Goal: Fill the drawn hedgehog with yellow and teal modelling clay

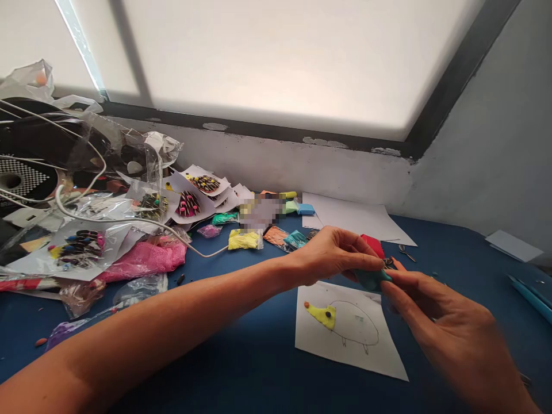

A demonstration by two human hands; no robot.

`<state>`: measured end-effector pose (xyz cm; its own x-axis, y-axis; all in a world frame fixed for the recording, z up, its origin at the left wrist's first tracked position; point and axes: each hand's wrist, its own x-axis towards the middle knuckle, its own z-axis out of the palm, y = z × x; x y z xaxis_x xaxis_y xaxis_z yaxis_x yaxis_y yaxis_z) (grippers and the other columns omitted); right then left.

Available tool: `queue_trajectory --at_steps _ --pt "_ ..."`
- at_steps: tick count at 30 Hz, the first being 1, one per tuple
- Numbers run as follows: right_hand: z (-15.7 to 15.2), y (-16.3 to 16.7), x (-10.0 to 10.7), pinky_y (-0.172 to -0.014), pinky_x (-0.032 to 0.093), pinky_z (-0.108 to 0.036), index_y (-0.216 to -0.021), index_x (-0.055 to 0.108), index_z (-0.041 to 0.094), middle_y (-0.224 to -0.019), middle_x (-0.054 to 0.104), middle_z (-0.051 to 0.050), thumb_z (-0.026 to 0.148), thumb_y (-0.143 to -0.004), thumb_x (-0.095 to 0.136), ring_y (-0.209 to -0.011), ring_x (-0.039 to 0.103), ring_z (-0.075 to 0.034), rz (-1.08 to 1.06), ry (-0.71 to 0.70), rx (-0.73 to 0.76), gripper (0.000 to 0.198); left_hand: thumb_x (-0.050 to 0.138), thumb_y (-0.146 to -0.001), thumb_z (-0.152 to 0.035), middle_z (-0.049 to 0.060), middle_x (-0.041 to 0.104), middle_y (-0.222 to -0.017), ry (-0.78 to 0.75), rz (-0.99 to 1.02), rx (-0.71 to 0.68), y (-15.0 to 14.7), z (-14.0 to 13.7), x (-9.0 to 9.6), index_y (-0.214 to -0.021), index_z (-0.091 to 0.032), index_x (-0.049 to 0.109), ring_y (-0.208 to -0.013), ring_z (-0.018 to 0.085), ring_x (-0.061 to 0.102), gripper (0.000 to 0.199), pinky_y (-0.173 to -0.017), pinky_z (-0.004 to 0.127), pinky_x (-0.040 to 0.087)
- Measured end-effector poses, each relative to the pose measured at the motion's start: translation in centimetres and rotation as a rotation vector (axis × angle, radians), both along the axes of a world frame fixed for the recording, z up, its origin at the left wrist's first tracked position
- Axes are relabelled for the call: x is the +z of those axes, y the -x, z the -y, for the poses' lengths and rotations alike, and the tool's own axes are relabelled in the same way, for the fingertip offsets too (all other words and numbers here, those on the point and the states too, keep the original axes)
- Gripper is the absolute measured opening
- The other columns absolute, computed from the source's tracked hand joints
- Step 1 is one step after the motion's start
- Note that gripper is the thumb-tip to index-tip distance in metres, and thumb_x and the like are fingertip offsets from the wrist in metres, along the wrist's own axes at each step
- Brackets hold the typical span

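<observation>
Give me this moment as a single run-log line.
left hand: pinching teal lump | right hand: pinching same lump | table: paper with animal drawing, yellow head, body mostly unfilled

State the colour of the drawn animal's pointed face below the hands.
The pointed face is yellow, in the head view.

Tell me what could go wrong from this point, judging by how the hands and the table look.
1. The teal piece, pinched between the left hand and the right hand near the drawing sheet's far edge, might slip and smudge the pencil outline.
2. That sheet seems to lie loose, so a brushing wrist could shift it.
3. The white cable runs up to the yellow packet; a tug might disturb it.
</observation>
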<state>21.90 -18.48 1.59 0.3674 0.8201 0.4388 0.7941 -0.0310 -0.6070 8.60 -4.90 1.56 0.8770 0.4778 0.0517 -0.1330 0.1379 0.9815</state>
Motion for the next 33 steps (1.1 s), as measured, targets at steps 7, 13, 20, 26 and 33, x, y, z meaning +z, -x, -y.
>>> queue_trajectory --at_steps 7,13,20,26,33 --pt "0.1 0.0 -0.2 -0.052 0.054 -0.029 -0.082 0.071 0.024 -0.062 0.068 -0.001 0.066 -0.076 0.061 -0.052 0.063 -0.018 -0.187 0.169 0.058 0.044 0.079 -0.07 -0.04 0.001 0.063 -0.077 -0.091 0.034 -0.014 0.1 0.1 -0.1 -0.08 -0.013 0.065 -0.073 0.009 0.057 0.032 -0.068 0.024 0.046" --pt "0.1 -0.8 -0.5 -0.04 0.039 -0.022 -0.067 0.064 0.024 -0.054 0.058 0.001 0.069 -0.077 0.059 -0.046 0.054 -0.012 -0.23 0.156 0.087 0.046 0.077 -0.073 -0.043 0.004 0.065 -0.09 -0.118 -0.053 -0.18 0.7 -0.3 0.1 -0.101 -0.015 0.066 -0.085 0.014 0.062 0.041 -0.075 0.029 0.05" --pt "0.2 -0.6 -0.1 -0.05 0.046 -0.026 -0.072 0.065 0.024 -0.061 0.061 0.0 0.068 -0.087 0.045 -0.055 0.055 -0.014 -0.179 0.152 0.055 0.05 0.075 -0.076 -0.038 0.0 0.063 -0.071 -0.219 -0.162 -0.244 0.6 -1.1 -0.6 -0.076 -0.013 0.064 -0.063 0.008 0.061 0.027 -0.06 0.023 0.046" --pt "-0.1 -1.3 -0.3 -0.027 0.026 -0.023 -0.069 0.064 0.026 -0.05 0.051 0.003 0.061 -0.079 0.06 -0.036 0.04 -0.009 -0.2 0.136 0.128 0.037 0.073 -0.078 -0.035 -0.001 0.065 -0.073 -0.266 -0.166 -0.316 0.9 -1.6 -0.3 -0.077 -0.014 0.064 -0.062 0.008 0.063 0.023 -0.059 0.022 0.046" --pt "0.3 -0.8 -0.1 -0.027 0.029 -0.022 -0.071 0.066 0.026 -0.049 0.053 0.003 0.06 -0.081 0.059 -0.033 0.037 -0.008 -0.241 0.142 0.078 0.036 0.077 -0.073 -0.043 0.003 0.07 -0.095 -0.206 -0.167 -0.35 1.2 -1.6 0.2 -0.101 -0.018 0.069 -0.076 0.013 0.07 0.039 -0.073 0.026 0.054"
